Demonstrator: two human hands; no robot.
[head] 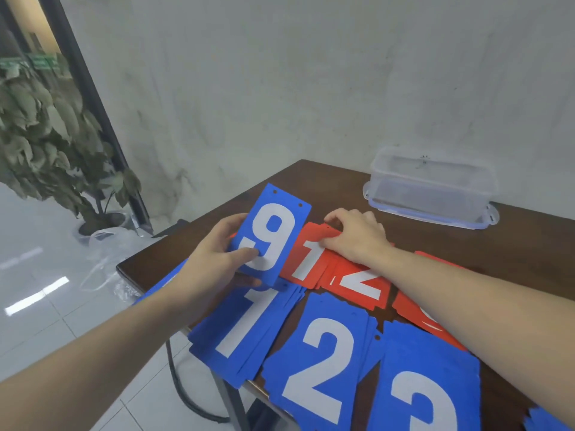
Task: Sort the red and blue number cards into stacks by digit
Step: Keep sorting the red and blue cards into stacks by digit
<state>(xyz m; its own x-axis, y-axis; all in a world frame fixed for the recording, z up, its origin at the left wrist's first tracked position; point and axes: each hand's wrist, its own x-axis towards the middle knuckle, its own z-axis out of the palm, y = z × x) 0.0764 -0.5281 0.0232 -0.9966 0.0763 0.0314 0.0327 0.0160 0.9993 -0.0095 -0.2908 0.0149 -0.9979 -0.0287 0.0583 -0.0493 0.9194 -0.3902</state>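
Note:
My left hand [208, 256] grips a blue 9 card [273, 231] above the table, thumb across its face; more cards may lie behind it, I cannot tell. My right hand [357, 234] rests on the top edge of the red 1 stack [308, 259], fingers curled over its far edge. Beside that lies a red 2 stack [357, 283] and another red stack [417, 315], partly hidden by my right forearm. In the near row lie a blue 1 stack [242, 334], a blue 2 stack [320, 368] and a blue 3 stack [426, 390].
A dark wooden table [342, 185] carries the cards; its left edge and corner are close to the blue 1 stack. A clear plastic box [432, 188] stands at the back right by the wall. A potted plant [46, 135] stands on the floor at the left.

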